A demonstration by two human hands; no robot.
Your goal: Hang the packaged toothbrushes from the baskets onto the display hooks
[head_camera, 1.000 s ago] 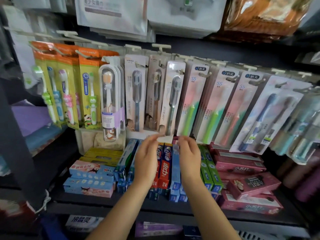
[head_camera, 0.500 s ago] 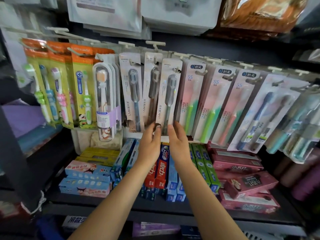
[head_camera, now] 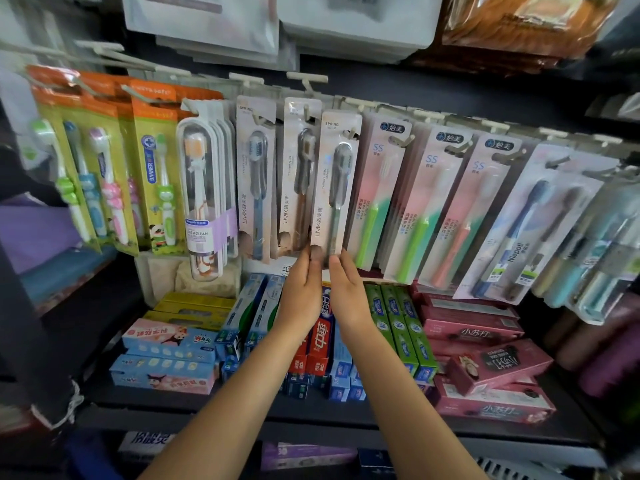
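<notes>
A beige LMK toothbrush pack (head_camera: 333, 188) hangs from a white display hook (head_camera: 350, 134) in the middle of the row. My left hand (head_camera: 300, 292) pinches its bottom left corner, thumb on the front. My right hand (head_camera: 347, 292) holds the bottom right corner with its fingertips. Two similar beige packs (head_camera: 256, 181) hang just to its left. Pink-green SS toothbrush packs (head_camera: 381, 199) hang just to its right, close against it. No basket is in view.
Children's toothbrush packs (head_camera: 152, 174) and a clear-cased brush (head_camera: 201, 202) hang at the left, blue-brown twin packs (head_camera: 540, 230) at the right. Toothpaste boxes (head_camera: 322, 344) and pink boxes (head_camera: 485, 368) fill the shelf below my hands. Bagged goods (head_camera: 360, 26) hang overhead.
Both hands have risen from below the packs and drawn together onto the bottom edge of the beige pack. The pack now hangs straighter on its hook.
</notes>
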